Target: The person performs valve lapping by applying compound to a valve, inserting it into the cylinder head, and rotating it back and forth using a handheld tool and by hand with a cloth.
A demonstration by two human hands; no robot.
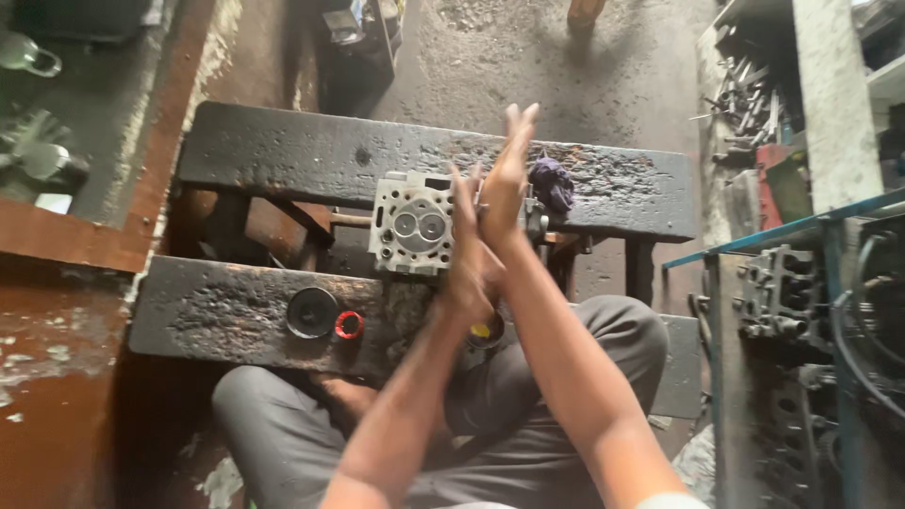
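- Biggest thing I've got in view: two blackened, greasy wooden beams (pixel 283 155) side by side, doing duty as a counter.
- Bridging the gap between them sits a grey cast-metal cylinder head (pixel 412 224), valve face up, two round valves showing. It's just beside and left of both hands, long axis running left-right I'd say, right end hidden.
- My left hand (pixel 468 247) and right hand (pixel 506 174) are pressed palm to palm, fingers straight, holding nothing that I can see. Left is nearer the head.
- Dark purple rag (pixel 551 184) on the far beam.
- Black round cup (pixel 312 312) on the near beam; can't tell what's in it.
- Small red ring (pixel 349 324) touching it.
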